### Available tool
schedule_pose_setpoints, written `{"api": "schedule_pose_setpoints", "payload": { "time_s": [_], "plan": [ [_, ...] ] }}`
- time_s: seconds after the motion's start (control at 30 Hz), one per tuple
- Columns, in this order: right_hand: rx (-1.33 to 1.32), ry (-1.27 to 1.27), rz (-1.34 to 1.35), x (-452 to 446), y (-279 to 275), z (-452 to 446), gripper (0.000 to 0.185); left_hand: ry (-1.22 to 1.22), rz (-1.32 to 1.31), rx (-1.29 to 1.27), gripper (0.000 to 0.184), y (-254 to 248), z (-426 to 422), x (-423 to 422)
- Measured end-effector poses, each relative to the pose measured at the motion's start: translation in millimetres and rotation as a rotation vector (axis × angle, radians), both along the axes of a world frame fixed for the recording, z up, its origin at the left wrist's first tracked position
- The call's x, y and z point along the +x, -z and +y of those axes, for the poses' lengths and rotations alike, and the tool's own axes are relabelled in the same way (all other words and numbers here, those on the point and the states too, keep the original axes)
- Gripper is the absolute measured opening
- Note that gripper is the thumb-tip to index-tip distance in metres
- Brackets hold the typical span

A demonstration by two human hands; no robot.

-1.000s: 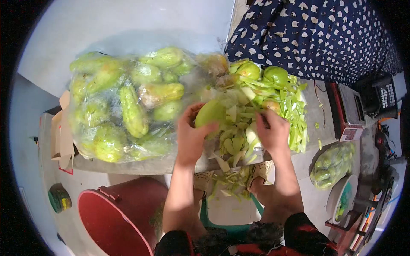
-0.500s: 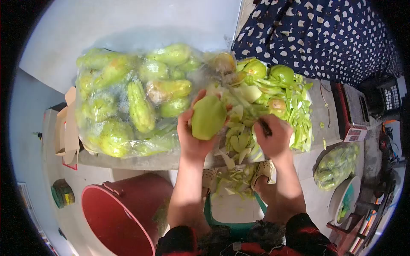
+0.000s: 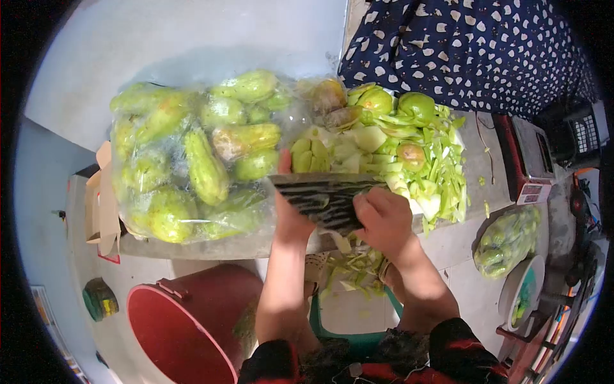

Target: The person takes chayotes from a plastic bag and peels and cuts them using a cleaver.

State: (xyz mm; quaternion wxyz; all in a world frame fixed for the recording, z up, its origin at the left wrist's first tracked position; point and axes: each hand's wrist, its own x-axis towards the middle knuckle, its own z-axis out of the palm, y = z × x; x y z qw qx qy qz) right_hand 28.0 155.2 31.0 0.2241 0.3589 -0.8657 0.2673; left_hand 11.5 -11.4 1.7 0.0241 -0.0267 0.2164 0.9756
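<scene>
My left hand point(image 3: 291, 214) is closed around a green chayote point(image 3: 310, 155), whose furrowed end shows above the knife. A broad-bladed knife point(image 3: 313, 197) with dark and pale streaks sits in my right fist point(image 3: 387, 221). Its blade lies across the front of the chayote and hides the lower part of it and most of my left fingers; whether the edge touches the flesh cannot be seen. Behind and to the right, a heap of green peelings point(image 3: 441, 173) holds some whole chayotes point(image 3: 417, 107). To the left lies a clear plastic bag point(image 3: 173, 166) full of chayotes.
A red bucket point(image 3: 192, 320) stands on the floor at lower left, near an open cardboard box point(image 3: 102, 198). Peelings point(image 3: 352, 272) litter the floor between my feet. On the right are a red scale point(image 3: 527, 160), another bagged pile point(image 3: 508, 240) and a basin point(image 3: 527, 291). Dark patterned cloth point(image 3: 467, 57) hangs at the back.
The knife has swung left and turned its broad face into view, now crossing before the chayote. The chayote has gone from its smooth side facing me to its furrowed end showing.
</scene>
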Motion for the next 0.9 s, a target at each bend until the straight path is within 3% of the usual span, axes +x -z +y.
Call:
{"api": "schedule_pose_setpoints", "payload": {
  "time_s": [0.13,0.17,0.27,0.4,0.63,0.67,0.7,0.83,0.9],
  "plan": [
    [-0.076,0.027,0.087,2.3,0.5,-5.1,0.023,-0.033,-0.188,-0.006,0.044,30.9,2.1,-22.4],
    [-0.065,0.049,0.12,1.6,-1.3,-5.0,0.022,-0.136,-0.09,-0.287,0.042,38.5,1.6,-24.3],
    [-0.047,0.067,0.147,4.3,-2.5,-5.4,0.022,-0.304,0.016,-0.594,0.037,23.8,9.3,-19.7],
    [-0.023,0.072,0.185,3.1,3.2,-6.4,0.022,-0.288,-0.059,-0.455,0.039,13.3,13.7,-17.0],
    [0.045,0.132,-0.036,-4.5,12.8,5.1,0.015,-0.304,-0.181,-0.735,0.037,-5.8,9.0,-4.5],
    [0.067,0.252,-0.116,-18.7,27.6,13.5,0.014,-0.302,-0.238,-0.845,0.036,-12.3,8.3,-4.1],
    [0.087,0.374,-0.195,-27.5,30.5,18.2,0.013,-0.246,-0.264,-0.794,0.035,-24.0,9.2,0.3],
    [-0.096,0.432,-0.143,-32.7,26.3,27.7,0.017,-0.262,-0.183,-0.774,0.037,-10.9,3.3,-3.8],
    [-0.133,0.416,-0.176,-29.3,19.8,26.5,0.017,-0.379,-0.02,-0.993,0.042,-25.0,0.7,-1.9]
  ]
}}
